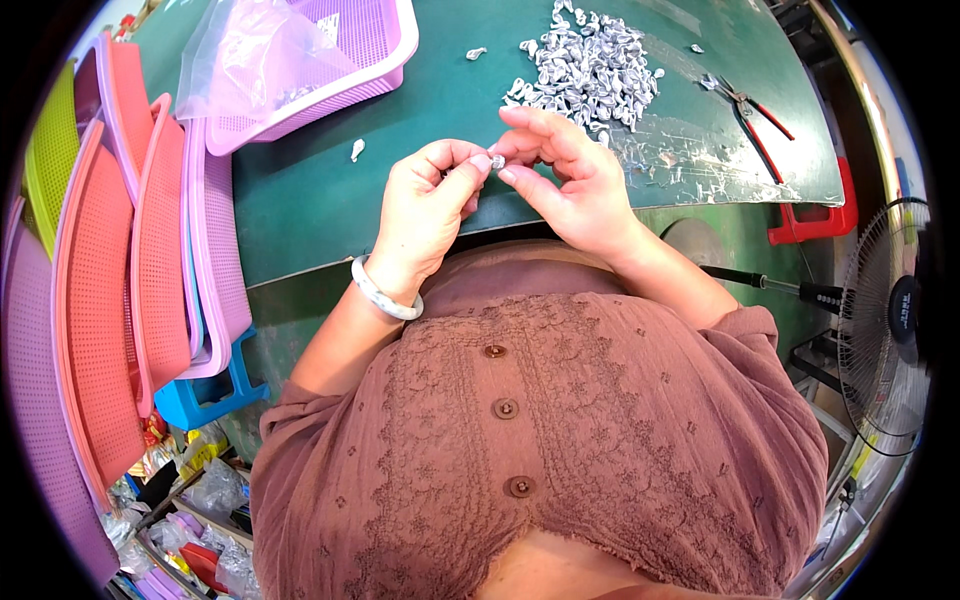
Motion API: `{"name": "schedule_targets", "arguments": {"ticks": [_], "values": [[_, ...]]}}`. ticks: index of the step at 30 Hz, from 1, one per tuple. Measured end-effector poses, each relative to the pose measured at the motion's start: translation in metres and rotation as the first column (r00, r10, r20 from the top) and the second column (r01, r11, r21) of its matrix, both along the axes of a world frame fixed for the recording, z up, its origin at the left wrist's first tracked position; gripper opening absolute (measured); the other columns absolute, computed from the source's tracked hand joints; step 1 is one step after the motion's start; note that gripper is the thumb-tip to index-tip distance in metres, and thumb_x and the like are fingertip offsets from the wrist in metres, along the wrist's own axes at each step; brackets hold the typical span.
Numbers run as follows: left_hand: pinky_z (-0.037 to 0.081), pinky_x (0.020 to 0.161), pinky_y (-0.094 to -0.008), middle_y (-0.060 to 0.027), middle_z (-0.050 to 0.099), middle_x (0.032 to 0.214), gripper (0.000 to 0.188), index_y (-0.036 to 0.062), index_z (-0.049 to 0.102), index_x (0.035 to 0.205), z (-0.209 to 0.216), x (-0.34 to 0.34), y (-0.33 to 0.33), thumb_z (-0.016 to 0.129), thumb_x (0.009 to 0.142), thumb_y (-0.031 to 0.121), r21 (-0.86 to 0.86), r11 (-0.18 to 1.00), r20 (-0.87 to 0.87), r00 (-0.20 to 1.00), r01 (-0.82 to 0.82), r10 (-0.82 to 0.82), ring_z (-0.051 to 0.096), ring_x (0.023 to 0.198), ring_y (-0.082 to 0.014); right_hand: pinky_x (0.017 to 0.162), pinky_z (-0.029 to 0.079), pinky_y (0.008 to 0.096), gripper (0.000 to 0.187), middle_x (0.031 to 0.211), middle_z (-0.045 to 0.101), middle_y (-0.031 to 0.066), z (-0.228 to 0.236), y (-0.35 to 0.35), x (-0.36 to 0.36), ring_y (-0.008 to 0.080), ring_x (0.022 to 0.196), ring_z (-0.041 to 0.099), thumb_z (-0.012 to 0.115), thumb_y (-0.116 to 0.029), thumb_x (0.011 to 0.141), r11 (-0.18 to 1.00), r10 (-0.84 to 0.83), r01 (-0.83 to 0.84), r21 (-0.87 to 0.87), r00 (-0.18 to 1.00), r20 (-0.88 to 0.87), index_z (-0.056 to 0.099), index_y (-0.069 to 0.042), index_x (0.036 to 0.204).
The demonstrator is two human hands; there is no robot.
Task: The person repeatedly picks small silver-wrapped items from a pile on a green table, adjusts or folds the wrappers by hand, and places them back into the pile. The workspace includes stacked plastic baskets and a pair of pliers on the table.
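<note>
In front of my body, over the near edge of the green table (pixel 450 110), both hands meet at one small grey-and-white piece (pixel 497 162). My left hand (pixel 425 205), with a pale bangle on its wrist, is closed, thumb and forefinger pinching the piece from its left side. My right hand (pixel 575 185) closes thumb and forefinger on it from the right, its other fingers curled loosely above. Just beyond my right hand lies a heap of similar small, curled grey-and-white pieces (pixel 590 75). A single loose piece (pixel 357 150) rests left of my left hand.
Red-handled pliers (pixel 745 105) lie open at the table's right. A pink-purple basket (pixel 400 50) with a clear plastic bag (pixel 250 60) stands at the far left. Stacked baskets (pixel 95 320) and a blue stool (pixel 215 385) are left, a red stool (pixel 820 215) and a fan (pixel 885 310) right.
</note>
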State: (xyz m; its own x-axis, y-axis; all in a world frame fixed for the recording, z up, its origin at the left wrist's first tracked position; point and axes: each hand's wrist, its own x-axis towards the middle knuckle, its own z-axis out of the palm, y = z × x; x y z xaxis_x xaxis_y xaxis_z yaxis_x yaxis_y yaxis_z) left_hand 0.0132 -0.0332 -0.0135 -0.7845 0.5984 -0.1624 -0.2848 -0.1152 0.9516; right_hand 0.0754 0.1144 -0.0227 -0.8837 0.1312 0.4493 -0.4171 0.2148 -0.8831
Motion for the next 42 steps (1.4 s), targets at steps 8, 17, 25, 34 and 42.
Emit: {"name": "schedule_targets", "arguments": {"ticks": [8,17,25,34,42], "values": [[0.033,0.047,-0.0185,0.0001,0.051,0.067,0.006,0.0039,0.057,0.084,-0.001,-0.006,-0.005,0.054,0.084,0.010,0.092,0.995,0.142,0.989,0.033,-0.045,0.045,0.056,-0.0065,0.072,0.048,0.0250,0.041,0.086,0.063,0.0078,0.002,0.016,-0.005,0.0143,0.080,0.061,0.058,0.006,0.076,0.977,-0.156,0.167,0.131,0.983,-0.095,0.050,-0.004,0.114],[0.042,0.056,-0.0219,-0.0096,0.057,0.082,0.008,0.0030,0.051,0.084,-0.007,-0.012,-0.010,0.047,0.086,0.010,0.286,0.957,0.384,0.920,-0.042,-0.075,0.051,0.065,-0.0128,0.075,0.038,0.0344,0.041,0.077,0.059,0.0000,0.004,0.037,-0.012,0.0197,0.079,0.053,0.061,-0.001,0.069,0.703,-0.275,0.321,0.635,0.946,-0.173,0.053,-0.009,0.108],[0.046,0.058,-0.0223,-0.0119,0.058,0.085,0.008,0.0033,0.051,0.086,-0.009,-0.014,-0.012,0.045,0.086,0.009,0.300,0.954,0.376,0.922,-0.023,-0.096,0.055,0.068,-0.0149,0.081,0.033,0.0384,0.051,0.086,0.057,0.0050,-0.003,0.030,-0.016,0.0230,0.087,0.049,0.066,-0.009,0.067,0.608,-0.261,0.284,0.742,0.953,-0.151,0.047,-0.008,0.114],[0.047,0.060,-0.0234,-0.0134,0.060,0.088,0.008,0.0035,0.050,0.087,-0.009,-0.015,-0.012,0.044,0.087,0.009,0.294,0.956,0.382,0.919,-0.015,-0.103,0.058,0.072,-0.0166,0.080,0.033,0.0386,0.051,0.085,0.057,0.0056,-0.006,0.029,-0.017,0.0233,0.087,0.049,0.064,-0.007,0.067,0.587,-0.274,0.317,0.744,0.944,-0.186,0.046,-0.007,0.115],[0.046,0.059,-0.0239,-0.0135,0.059,0.087,0.008,0.0038,0.049,0.088,-0.007,-0.014,-0.011,0.044,0.087,0.009,0.262,0.965,0.357,0.929,0.005,-0.101,0.057,0.071,-0.0163,0.080,0.032,0.0382,0.045,0.079,0.057,0.0021,-0.006,0.026,-0.018,0.0214,0.084,0.050,0.062,-0.006,0.068,0.609,-0.278,0.334,0.719,0.939,-0.200,0.050,-0.007,0.111]]}}
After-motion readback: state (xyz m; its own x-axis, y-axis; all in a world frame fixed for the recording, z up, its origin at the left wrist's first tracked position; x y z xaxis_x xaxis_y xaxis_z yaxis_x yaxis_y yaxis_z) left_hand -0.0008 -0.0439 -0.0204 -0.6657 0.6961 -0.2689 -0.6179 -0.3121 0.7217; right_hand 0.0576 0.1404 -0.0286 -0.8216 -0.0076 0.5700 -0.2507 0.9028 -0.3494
